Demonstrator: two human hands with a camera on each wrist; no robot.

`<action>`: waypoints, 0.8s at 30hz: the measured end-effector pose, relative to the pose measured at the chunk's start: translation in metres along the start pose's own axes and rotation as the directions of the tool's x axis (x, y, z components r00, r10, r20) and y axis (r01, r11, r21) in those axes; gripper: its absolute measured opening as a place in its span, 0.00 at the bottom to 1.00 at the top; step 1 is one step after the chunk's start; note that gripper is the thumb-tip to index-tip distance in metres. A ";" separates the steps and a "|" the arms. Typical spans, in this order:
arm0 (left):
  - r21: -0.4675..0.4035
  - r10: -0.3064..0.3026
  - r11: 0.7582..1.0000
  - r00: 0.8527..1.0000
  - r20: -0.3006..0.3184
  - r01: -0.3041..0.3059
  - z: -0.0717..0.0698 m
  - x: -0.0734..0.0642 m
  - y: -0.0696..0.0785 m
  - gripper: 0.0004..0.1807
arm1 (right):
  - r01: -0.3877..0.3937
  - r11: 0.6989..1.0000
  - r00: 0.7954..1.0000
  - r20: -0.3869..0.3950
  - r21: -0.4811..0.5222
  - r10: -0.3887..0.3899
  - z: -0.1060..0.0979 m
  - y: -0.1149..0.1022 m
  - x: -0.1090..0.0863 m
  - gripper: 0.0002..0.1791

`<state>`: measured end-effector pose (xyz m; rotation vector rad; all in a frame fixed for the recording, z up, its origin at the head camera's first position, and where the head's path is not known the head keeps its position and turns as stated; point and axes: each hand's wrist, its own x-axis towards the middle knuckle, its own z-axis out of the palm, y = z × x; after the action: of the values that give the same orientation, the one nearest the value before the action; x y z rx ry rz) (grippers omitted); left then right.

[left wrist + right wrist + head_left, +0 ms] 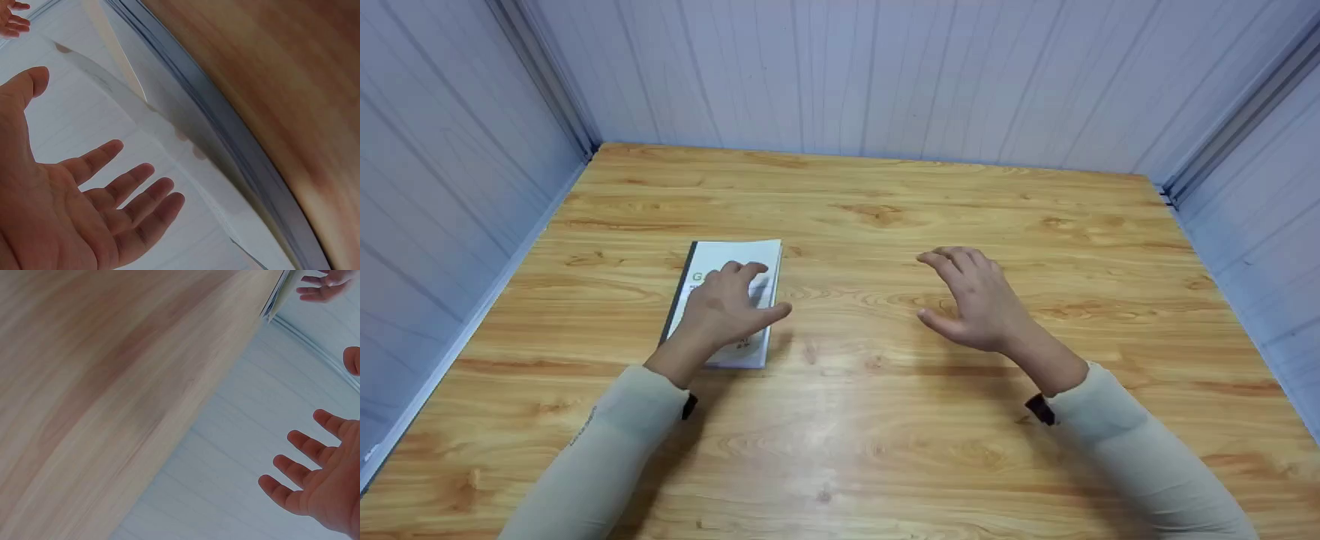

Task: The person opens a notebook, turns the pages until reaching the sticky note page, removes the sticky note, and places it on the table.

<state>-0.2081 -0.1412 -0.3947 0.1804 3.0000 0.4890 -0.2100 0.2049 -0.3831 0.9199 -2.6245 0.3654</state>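
Note:
A white booklet (735, 255) with a dark spine along its left side lies flat on the left part of the table. Over it hovers my left hand (727, 307), thumb spread to the right and fingers loosely bent, holding nothing. In the left wrist view the booklet's page edges (202, 107) show beside the left hand (84, 208), with a gap between. Out to the right, my right hand (979, 300) hangs above bare wood, its fingers spread and nothing in them. The right wrist view shows that right hand (326, 478) apart from any object.
The wood-grain table (877, 420) meets a pale panelled wall (840, 75) at the back. Similar panels stand at the left (435, 187) and right (1260, 210) sides. Both forearms wear light sleeves (615, 442), with a dark strap piece (1041, 410) near the right wrist.

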 end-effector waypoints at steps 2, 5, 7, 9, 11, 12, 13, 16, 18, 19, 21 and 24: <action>0.004 -0.022 1.000 1.000 -0.006 0.022 0.001 0.002 0.001 0.44 | 0.006 1.000 1.000 0.004 0.009 -0.006 0.002 -0.003 0.003 0.35; 0.011 -0.048 0.999 0.999 -0.015 0.048 0.001 0.004 0.001 0.42 | 0.012 1.000 1.000 0.019 0.016 -0.013 0.004 -0.007 0.005 0.35; 0.020 -0.069 0.997 0.997 -0.019 0.069 0.002 0.005 0.001 0.42 | 0.020 0.999 0.999 0.026 0.026 -0.021 0.004 -0.008 0.007 0.35; 0.034 -0.089 0.995 0.996 -0.018 0.089 0.002 0.006 -0.001 0.44 | 0.022 0.999 0.999 0.034 0.028 -0.023 0.005 -0.010 0.007 0.35; 0.048 -0.115 0.992 0.993 -0.014 0.116 0.001 0.006 -0.004 0.46 | 0.029 0.999 0.999 0.038 0.031 -0.030 0.004 -0.012 0.007 0.35; 0.055 -0.127 0.990 0.992 -0.006 0.127 0.001 0.006 -0.005 0.47 | 0.031 0.999 0.999 0.039 0.034 -0.033 0.005 -0.012 0.007 0.35; 0.061 -0.137 0.989 0.991 0.003 0.136 0.001 0.006 -0.006 0.48 | 0.030 0.999 0.999 0.043 0.031 -0.032 0.004 -0.013 0.007 0.35; 0.076 -0.157 0.985 0.987 0.033 0.154 0.000 0.006 -0.009 0.50 | 0.031 0.999 0.998 0.045 0.033 -0.032 0.004 -0.015 0.006 0.35; 0.083 -0.155 0.985 0.986 0.058 0.150 0.000 0.006 -0.010 0.50 | 0.026 0.999 0.998 0.048 0.032 -0.027 0.004 -0.015 0.006 0.35; 0.086 -0.153 0.985 0.986 0.067 0.147 0.000 0.006 -0.011 0.50 | 0.025 0.999 0.998 0.051 0.031 -0.027 0.004 -0.016 0.006 0.35; 0.085 -0.148 0.986 0.986 0.081 0.141 0.000 0.006 -0.011 0.49 | 0.029 0.999 0.998 0.056 0.033 -0.031 0.004 -0.016 0.006 0.35; 0.082 -0.134 0.989 0.986 0.095 0.126 0.000 0.005 -0.012 0.46 | 0.038 0.999 0.997 0.066 0.033 -0.040 0.005 -0.017 0.006 0.36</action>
<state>-0.2146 -0.1520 -0.3987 0.0134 2.9095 0.3421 -0.2047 0.1865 -0.3829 1.0084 -2.6634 0.3737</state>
